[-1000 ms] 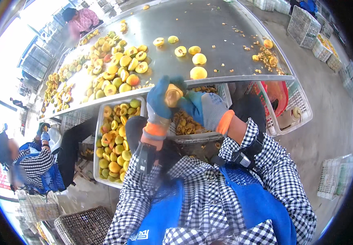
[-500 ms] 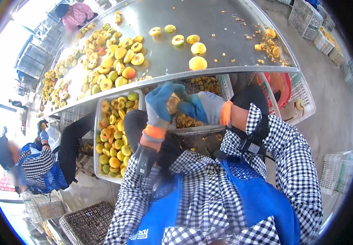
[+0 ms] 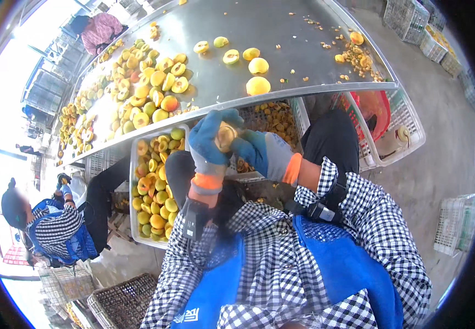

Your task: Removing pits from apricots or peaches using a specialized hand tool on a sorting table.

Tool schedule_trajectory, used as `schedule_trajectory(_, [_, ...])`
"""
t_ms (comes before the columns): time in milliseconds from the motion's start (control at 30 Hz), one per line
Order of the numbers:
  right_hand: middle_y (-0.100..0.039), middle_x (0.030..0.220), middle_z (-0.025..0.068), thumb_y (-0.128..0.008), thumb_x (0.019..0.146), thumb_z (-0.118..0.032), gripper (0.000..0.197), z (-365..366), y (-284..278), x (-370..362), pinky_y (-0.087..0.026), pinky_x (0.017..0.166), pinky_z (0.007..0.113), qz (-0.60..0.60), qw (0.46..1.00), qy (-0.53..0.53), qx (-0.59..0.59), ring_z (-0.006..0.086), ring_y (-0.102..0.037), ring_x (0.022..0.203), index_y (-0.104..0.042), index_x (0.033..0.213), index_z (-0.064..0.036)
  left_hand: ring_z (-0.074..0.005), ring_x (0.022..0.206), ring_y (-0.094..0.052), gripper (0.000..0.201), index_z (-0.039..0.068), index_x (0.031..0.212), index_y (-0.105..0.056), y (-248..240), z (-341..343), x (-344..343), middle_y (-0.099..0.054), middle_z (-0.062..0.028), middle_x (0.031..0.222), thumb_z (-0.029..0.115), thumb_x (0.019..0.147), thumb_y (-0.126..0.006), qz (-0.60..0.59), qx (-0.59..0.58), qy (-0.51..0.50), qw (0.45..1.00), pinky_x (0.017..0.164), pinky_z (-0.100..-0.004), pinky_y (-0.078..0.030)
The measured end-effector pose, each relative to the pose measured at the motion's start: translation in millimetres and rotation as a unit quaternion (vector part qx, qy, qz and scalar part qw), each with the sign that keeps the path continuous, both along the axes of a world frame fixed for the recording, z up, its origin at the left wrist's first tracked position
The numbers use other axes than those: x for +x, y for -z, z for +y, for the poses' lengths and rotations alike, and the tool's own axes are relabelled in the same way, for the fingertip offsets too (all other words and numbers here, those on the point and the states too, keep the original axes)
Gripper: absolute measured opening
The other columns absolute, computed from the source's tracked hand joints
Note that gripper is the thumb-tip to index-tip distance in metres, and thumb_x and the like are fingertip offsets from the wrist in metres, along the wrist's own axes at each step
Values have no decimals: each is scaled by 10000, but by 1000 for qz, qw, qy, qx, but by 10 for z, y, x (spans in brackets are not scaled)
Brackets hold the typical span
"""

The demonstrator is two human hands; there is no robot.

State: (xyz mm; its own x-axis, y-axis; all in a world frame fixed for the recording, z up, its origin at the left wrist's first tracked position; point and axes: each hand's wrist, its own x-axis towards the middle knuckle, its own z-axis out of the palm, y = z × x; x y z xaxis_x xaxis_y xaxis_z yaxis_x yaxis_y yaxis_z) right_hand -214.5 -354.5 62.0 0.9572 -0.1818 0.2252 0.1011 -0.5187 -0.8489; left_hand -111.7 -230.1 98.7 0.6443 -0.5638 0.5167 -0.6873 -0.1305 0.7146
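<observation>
Left hand (image 3: 209,137) grips a fruit (image 3: 226,136) mid-frame. Right hand (image 3: 260,152) curls beside it, hold unclear. Halved fruits (image 3: 180,85) lie upper left.

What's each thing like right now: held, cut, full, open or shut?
Left hand: gloved, closed around fruit
Held fruit: gripped, cut state unclear
Right hand: gloved, bent against the left hand's fruit; full grip unclear
Table fruit: heaped, many cut open
Fruit crate: open-topped, well filled
Scrap crate: open-topped, holding scraps, partly hidden
</observation>
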Motion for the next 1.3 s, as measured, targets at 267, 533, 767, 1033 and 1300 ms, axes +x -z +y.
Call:
schedule_trajectory(267, [-669,908,232,-596,956,-363,313,17,-62,-170,-523,711,465,-4,995,-91,-28,419,-659,822,-642,1087,-82,-176,779,-690,162,44,979,-699,-65,145,-182,-709,-52,843,44,836,-624,-1,-7,57,998,706,-274,-541])
schedule_trajectory(533, [-686,798,86,-564,1000,-285,281,273,-105,-223,-500,655,357,38,959,-129,250,199,-640,722,-681,1000,-29,-159,812,-684,204,29,980,-705,40,315,-48,-712,-46,894,106,792,-724,33,45,132,990,741,-268,-536])
schedule_trajectory(767, [-653,793,34,-506,1030,-260,295,322,-49,-241,-481,623,263,144,914,-151,349,85,-581,740,-671,1042,-16,-90,693,-594,271,10,837,-747,-89,251,-178,-683,-16,740,248,911,-639,388,-114,-9,915,623,-243,-453])
schedule_trajectory(1033, [-665,1038,85,-597,923,-64,357,328,-102,-391,-526,783,308,74,931,-246,260,178,-649,894,-552,1267,19,-98,718,-634,253,-8,857,-754,-3,278,-183,-712,-47,764,227,881,-663,428,-2,63,901,669,-260,-502])
schedule_trajectory(1300, [-638,853,58,-560,941,-183,323,383,163,-444,-498,686,296,202,833,-212,469,217,-617,742,-555,1203,4,-114,693,-631,242,-10,812,-741,89,247,-167,-705,-58,745,208,879,-659,430,-45,92,897,655,-269,-503])
